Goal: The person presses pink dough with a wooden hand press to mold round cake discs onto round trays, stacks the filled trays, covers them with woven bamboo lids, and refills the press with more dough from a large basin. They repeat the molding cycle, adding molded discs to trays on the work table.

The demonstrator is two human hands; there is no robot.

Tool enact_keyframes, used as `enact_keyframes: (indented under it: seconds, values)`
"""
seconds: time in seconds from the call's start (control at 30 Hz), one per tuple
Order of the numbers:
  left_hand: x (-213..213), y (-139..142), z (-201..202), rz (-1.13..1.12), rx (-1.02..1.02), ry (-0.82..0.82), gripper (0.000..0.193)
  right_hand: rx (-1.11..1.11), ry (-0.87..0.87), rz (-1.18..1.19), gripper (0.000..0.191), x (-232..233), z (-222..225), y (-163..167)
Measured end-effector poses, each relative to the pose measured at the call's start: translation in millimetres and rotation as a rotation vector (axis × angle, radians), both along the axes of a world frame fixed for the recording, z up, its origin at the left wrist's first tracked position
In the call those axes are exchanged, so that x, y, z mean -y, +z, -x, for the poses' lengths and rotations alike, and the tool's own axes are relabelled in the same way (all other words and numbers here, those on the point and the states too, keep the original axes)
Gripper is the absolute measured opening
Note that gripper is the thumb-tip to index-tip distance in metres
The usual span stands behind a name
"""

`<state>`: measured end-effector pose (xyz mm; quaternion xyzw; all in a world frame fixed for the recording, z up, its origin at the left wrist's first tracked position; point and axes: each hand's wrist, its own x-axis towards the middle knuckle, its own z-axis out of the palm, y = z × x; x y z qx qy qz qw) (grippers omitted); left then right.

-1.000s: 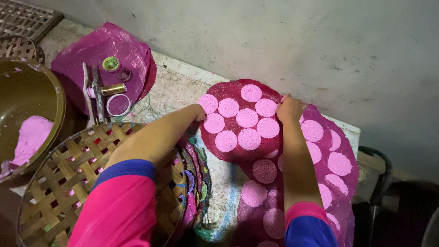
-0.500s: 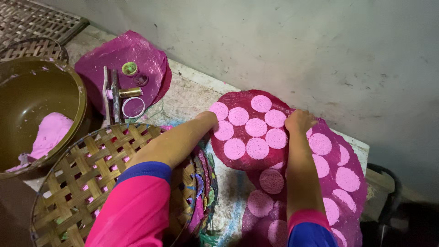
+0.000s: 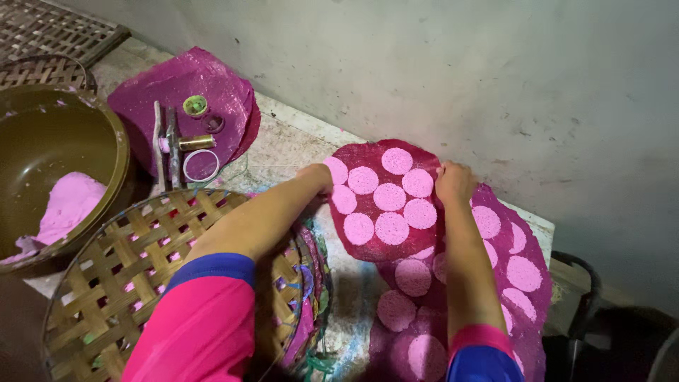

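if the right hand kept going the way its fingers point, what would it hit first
Probably the grey wall. The right hand grips the far edge of the round dark red sheet, fingers pointing away toward the wall; depth is hard to judge.

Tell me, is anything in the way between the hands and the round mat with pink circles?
No, nothing visible. The left hand holds the left edge of the dark red mat, and the right hand holds its far right edge. The pink discs lie between them.
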<state>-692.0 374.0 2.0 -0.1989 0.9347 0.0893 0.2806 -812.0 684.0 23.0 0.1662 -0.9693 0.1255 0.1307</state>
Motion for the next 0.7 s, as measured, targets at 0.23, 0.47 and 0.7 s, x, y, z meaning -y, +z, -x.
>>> enact_keyframes:
  seconds: [0.23, 0.47, 0.7]
  values:
    - [6, 51, -13, -0.067, -0.608, -0.220, 0.031, -0.125, 0.242, 0.193, 0.020, 4, -32, 68]
    - [82, 180, -126, -0.640, -0.674, 0.213, 0.020, -0.128, 0.503, 0.418, 0.016, 14, -68, 184]
    - [183, 228, -325, -0.554, -0.785, 0.061, 0.025, 0.241, 0.685, 0.763, 0.008, 83, -182, 223]
